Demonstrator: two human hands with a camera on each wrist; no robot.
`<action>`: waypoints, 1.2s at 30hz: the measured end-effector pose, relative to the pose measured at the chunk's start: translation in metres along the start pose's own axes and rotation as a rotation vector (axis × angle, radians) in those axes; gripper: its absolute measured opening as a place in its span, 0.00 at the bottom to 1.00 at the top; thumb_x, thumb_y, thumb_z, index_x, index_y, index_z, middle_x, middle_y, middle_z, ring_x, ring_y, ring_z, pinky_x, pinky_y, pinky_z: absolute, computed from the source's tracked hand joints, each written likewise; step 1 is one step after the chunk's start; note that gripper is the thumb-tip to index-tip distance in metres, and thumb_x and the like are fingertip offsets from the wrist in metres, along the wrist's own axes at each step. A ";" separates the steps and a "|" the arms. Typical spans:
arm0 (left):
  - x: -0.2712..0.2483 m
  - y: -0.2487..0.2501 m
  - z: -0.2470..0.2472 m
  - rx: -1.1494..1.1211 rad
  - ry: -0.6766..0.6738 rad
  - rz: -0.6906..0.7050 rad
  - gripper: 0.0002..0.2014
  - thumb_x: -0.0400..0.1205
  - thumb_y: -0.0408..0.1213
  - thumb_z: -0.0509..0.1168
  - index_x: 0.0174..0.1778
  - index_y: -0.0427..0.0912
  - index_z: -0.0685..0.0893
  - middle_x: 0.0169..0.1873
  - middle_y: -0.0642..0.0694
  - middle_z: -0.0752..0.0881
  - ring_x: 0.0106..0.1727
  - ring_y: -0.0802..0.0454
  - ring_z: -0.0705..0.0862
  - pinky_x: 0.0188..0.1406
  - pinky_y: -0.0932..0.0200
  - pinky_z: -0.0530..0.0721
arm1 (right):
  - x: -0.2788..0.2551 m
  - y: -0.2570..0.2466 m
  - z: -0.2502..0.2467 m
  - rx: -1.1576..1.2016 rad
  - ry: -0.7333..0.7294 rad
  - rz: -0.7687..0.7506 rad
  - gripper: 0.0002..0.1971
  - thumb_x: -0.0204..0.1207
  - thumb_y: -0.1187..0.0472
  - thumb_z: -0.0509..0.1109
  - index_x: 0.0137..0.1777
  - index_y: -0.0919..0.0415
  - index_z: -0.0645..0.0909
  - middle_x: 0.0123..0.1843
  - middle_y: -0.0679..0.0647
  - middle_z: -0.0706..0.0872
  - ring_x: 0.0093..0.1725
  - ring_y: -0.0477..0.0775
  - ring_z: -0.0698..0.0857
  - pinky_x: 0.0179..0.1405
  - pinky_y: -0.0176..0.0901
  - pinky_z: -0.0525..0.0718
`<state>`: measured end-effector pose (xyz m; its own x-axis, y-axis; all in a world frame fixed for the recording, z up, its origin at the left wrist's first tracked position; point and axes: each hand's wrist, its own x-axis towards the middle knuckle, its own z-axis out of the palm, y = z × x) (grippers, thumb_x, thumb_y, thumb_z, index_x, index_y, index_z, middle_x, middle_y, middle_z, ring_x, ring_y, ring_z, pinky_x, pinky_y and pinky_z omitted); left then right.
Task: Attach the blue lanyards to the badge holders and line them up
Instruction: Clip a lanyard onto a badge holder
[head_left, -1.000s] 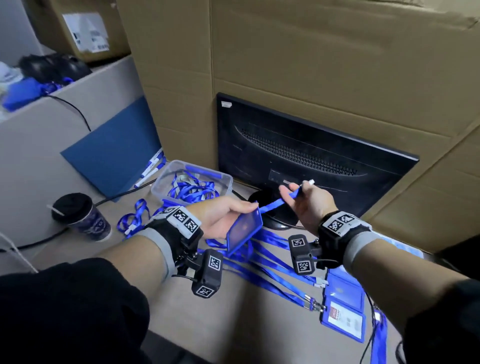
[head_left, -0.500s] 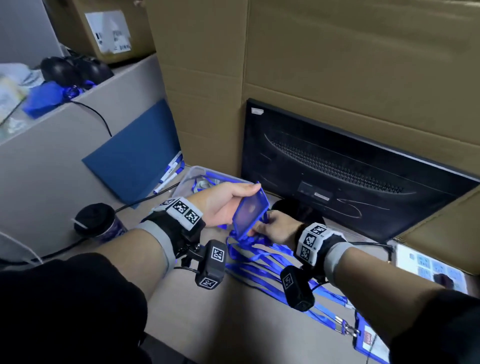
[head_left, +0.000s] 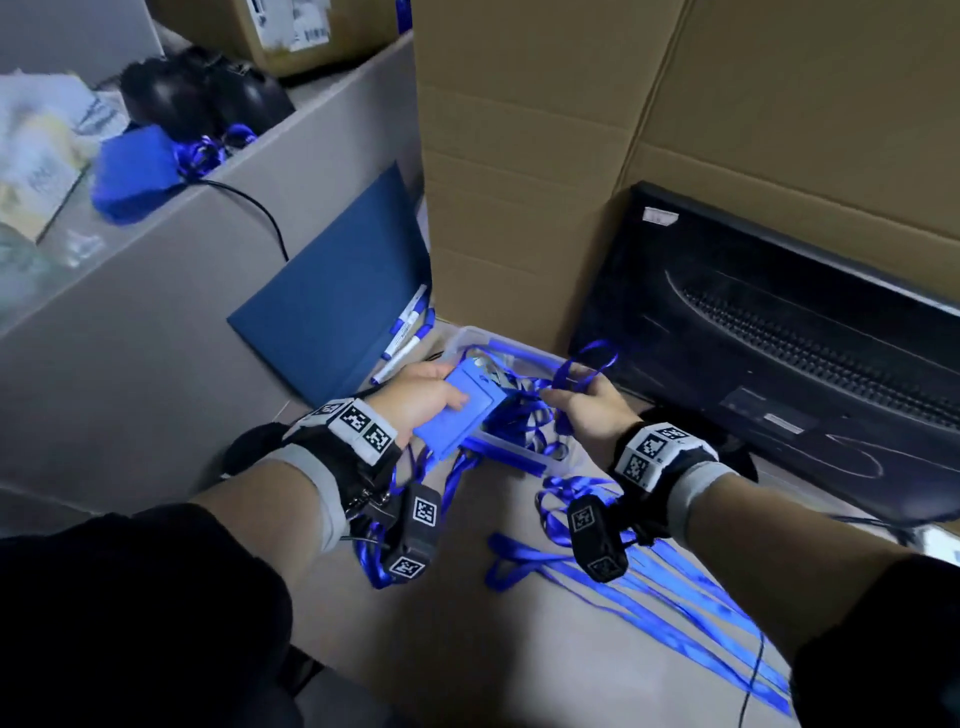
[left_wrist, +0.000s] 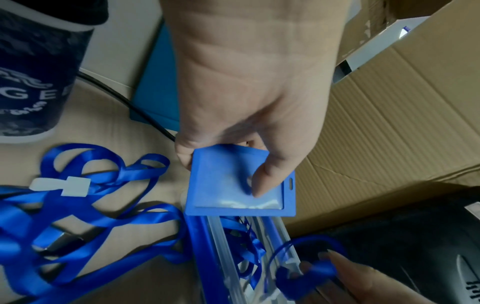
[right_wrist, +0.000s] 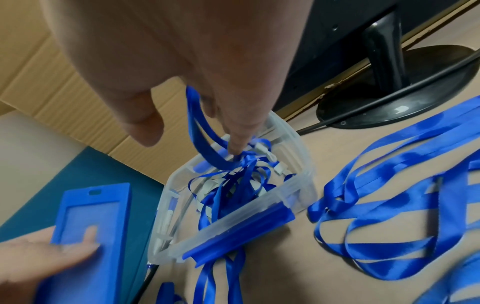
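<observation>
My left hand (head_left: 415, 397) holds a blue badge holder (head_left: 460, 408) (left_wrist: 240, 183) by its lower end, thumb on its clear window, above the near-left corner of a clear plastic box (head_left: 524, 457) (right_wrist: 298, 197). My right hand (head_left: 587, 410) reaches over that box and pinches a loop of thin blue lanyard (head_left: 584, 364) (right_wrist: 205, 148) that rises out of the tangle inside. More blue lanyards (head_left: 649, 577) lie spread on the desk in front of the box.
A black monitor (head_left: 779, 343) stands at the right, its round base (right_wrist: 400, 88) just behind the box. Cardboard boxes (head_left: 571, 130) wall the back. A dark blue folder (head_left: 337, 301), markers and a dark paper cup (left_wrist: 33, 72) sit to the left.
Both hands have moved left and away to the clear box. My right hand let go of the earlier strap and now pinches a lanyard loop from the box. The left still holds the holder.
</observation>
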<state>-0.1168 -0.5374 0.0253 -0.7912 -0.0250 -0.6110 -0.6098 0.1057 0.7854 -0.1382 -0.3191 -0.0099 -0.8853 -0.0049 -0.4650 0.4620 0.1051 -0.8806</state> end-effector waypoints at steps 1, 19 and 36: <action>0.002 -0.003 -0.003 0.015 0.003 0.000 0.14 0.80 0.18 0.65 0.58 0.35 0.88 0.47 0.39 0.89 0.48 0.44 0.87 0.56 0.46 0.88 | 0.000 0.001 0.002 0.013 -0.004 0.033 0.15 0.77 0.70 0.74 0.62 0.61 0.82 0.46 0.53 0.90 0.34 0.48 0.88 0.31 0.39 0.83; -0.042 -0.098 -0.022 0.266 0.099 -0.328 0.10 0.85 0.31 0.62 0.58 0.44 0.68 0.42 0.43 0.81 0.39 0.46 0.81 0.34 0.48 0.87 | -0.055 0.042 0.029 -0.302 -0.374 0.218 0.11 0.78 0.67 0.72 0.57 0.55 0.86 0.55 0.54 0.94 0.46 0.55 0.88 0.45 0.45 0.81; -0.024 -0.115 -0.028 0.526 0.075 -0.323 0.11 0.88 0.34 0.59 0.62 0.33 0.81 0.53 0.39 0.79 0.49 0.45 0.80 0.63 0.45 0.86 | -0.048 0.053 0.039 -0.378 -0.377 0.276 0.10 0.78 0.65 0.72 0.56 0.52 0.88 0.51 0.53 0.92 0.47 0.54 0.89 0.46 0.45 0.84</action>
<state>-0.0294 -0.5766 -0.0475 -0.5832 -0.2054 -0.7859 -0.7301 0.5567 0.3963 -0.0688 -0.3517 -0.0378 -0.6235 -0.2719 -0.7330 0.5601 0.4987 -0.6615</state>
